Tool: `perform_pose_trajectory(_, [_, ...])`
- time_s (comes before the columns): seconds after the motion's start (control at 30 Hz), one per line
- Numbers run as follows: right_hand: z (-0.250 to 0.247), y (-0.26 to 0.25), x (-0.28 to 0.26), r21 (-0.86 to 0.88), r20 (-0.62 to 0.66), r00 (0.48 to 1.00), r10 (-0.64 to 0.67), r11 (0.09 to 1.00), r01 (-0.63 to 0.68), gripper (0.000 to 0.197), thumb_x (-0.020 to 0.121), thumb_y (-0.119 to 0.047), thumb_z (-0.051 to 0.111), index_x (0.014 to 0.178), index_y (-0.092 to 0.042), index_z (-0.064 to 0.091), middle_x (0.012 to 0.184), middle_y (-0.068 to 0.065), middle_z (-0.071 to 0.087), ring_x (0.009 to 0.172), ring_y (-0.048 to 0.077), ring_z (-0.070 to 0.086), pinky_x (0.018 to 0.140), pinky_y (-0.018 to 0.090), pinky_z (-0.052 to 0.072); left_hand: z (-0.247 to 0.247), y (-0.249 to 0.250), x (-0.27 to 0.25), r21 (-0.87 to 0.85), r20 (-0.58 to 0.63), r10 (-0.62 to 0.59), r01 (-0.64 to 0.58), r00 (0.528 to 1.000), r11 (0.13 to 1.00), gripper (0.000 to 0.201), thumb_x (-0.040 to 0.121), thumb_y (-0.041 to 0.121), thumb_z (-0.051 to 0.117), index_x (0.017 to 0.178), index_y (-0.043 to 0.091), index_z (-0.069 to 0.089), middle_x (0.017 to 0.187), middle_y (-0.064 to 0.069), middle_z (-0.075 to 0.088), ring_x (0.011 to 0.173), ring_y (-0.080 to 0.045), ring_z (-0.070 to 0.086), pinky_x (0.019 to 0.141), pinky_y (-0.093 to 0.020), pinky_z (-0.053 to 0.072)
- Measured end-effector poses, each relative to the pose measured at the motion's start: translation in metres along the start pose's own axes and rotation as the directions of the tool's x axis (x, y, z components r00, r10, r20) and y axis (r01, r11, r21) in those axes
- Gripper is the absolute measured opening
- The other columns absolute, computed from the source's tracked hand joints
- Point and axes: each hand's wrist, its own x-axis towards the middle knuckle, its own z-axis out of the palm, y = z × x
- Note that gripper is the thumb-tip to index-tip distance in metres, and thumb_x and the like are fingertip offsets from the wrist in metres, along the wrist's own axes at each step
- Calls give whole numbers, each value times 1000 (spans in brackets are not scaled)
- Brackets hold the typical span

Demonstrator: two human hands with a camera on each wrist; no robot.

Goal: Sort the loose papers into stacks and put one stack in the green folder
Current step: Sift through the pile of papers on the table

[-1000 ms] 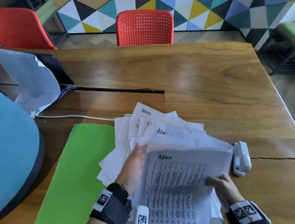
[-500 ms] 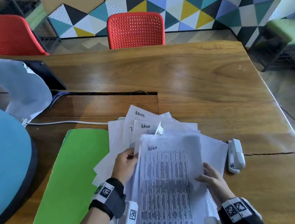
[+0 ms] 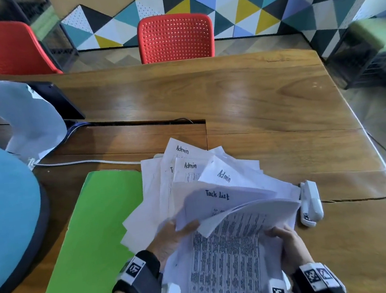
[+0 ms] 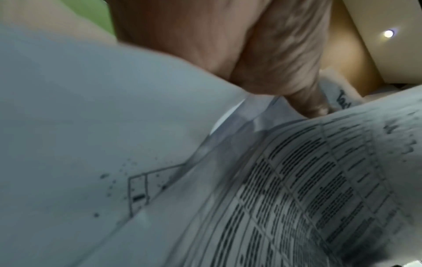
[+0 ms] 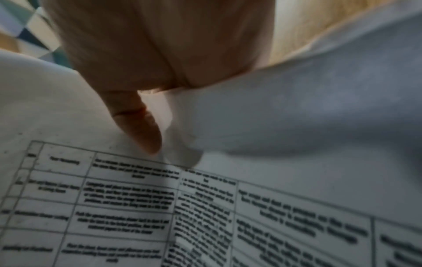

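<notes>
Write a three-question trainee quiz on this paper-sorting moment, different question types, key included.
1. True or false: the green folder already holds a stack of papers.
2. Multiple choice: the white stapler lies (A) on the folder, (B) on the table right of the loose papers, (C) in the right hand.
3. Fill in: the sheet lifted by the left hand is headed "Task ____".

Key: 1 false; 2 B; 3 List.
</notes>
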Motion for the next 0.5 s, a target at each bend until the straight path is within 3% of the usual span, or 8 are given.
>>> perform_pose_trajectory(0.07, [1,0,1,34,-34,999,3,999,-2,22,77,10,52,94,-4,58,81,21,60,60,27,55,52,28,47,1,-3,-4,40,10,29,-30,1000,999,52,66,67,71,105,34,62,97,28,73,96,12,64,106,-30,38])
perform_pose_trajectory(0.13, [4,-4,1,-5,-66,998,2,1000,-3,13,81,7,53,83,-6,55,76,19,57,58,27,54,53,28,44,-1,-6,-2,93,-7,80,-79,997,993,72,53,84,64,104,33,67,99,27,74,100,1,66,96,-23,43])
perform_pose_trajectory(0.17, [6,-6,1,-48,-85,996,-4,999,0,12,83,5,53,79,-6,54,73,18,55,57,25,52,52,27,41,-2,-6,-2,106,-15,88,-86,996,991,73,56,82,65,105,28,69,103,20,75,105,-5,65,99,-22,43])
perform_pose_trajectory(0.23, [10,-12,-2,-121,-101,994,-32,992,19,9,88,3,53,80,-2,56,71,15,55,59,22,52,52,29,38,-1,-1,-5,54,-23,144,-142,989,988,43,73,51,76,89,11,72,93,2,76,100,-15,68,106,-31,45])
perform_pose_trajectory(0.27, [13,-15,-3,-133,-91,995,-36,991,23,9,89,2,53,82,-1,58,69,14,58,57,21,55,51,28,39,-1,0,-6,12,-35,189,-189,981,982,31,78,36,76,78,6,71,83,-5,73,90,-20,68,103,-31,48])
perform_pose_trajectory(0.33, [17,-18,-6,-100,-49,998,-39,994,33,10,89,1,55,81,-1,61,61,11,66,49,17,63,43,21,45,-1,6,-11,-39,-41,238,-240,970,970,30,81,35,74,68,8,68,73,-4,66,81,-18,64,92,-26,48])
perform_pose_trajectory(0.4, [19,-18,-6,-53,35,999,-37,998,39,6,87,1,59,86,0,65,73,16,72,54,17,69,45,22,51,-3,12,-15,-69,-83,243,-249,966,966,42,80,47,71,53,18,56,58,9,51,65,-8,53,80,-22,38])
perform_pose_trajectory(0.5, [21,-15,-7,-27,171,981,-87,995,93,32,80,-1,67,111,-8,63,107,15,75,90,21,74,74,34,58,-8,8,-19,-46,-94,206,-211,974,976,57,62,74,67,50,25,41,52,14,46,53,-2,48,78,-21,37])
